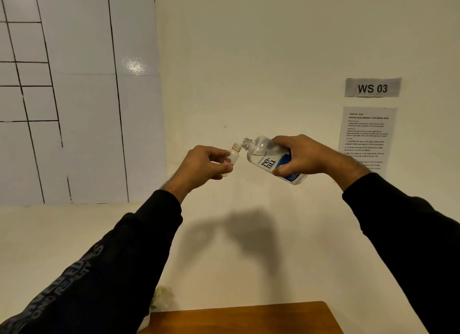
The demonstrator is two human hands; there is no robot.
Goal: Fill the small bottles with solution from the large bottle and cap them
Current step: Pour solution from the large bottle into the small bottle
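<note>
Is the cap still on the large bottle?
No. The large bottle, tilted in the right hand, shows a bare threaded neck aimed at the open small bottle in the left hand.

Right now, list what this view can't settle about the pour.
- Flow: no stream can be made out between the large bottle and the small bottle; too fine to tell.
- Small bottle's fill level: the left hand covers most of it.
- Caps and other small bottles: none in the head view; the wooden table is cut off by the bottom edge.
- Instruction sheet: print too small, partly behind the right hand.
</note>
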